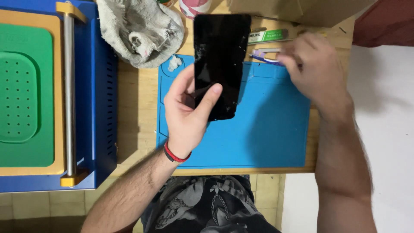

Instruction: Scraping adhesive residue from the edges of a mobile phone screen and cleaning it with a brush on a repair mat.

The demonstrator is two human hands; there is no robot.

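At nine o'clock in the head view stands a blue machine [101, 108] with a tan top frame, a green perforated pad [23, 95] set into it, and a steel roller bar [69, 90] running upright between two yellow end brackets. At eleven o'clock, on the wooden table [133, 108], lies a crumpled grey cloth [138, 30], with a small white wad [174, 63] just beside it on the corner of the blue work mat [258, 138]. The mat has shallow moulded compartments along its top edge; apart from the wad, what they hold cannot be told.

The left hand [185, 114] sits near the centre, a red and black wristband [174, 153] on the wrist. It is clamped on the black phone [220, 60], thumb across the lower front glass and fingers behind, holding it upright above the mat; the glass is scuffed and cracked along its left and lower edges. At twelve o'clock, behind the phone's top edge, stands a pink and white round container [194, 6], mostly cut off, contents hidden.

At one o'clock a long flat green and white labelled package [267, 35] lies crosswise on the table, below a brown cardboard box [297, 11]. The right hand [315, 69], blurred, is at two o'clock, fingers drawn together on a thin white and purple tool [265, 57] at the mat's top edge; how firmly it grips cannot be told. At five o'clock is a white floor area.
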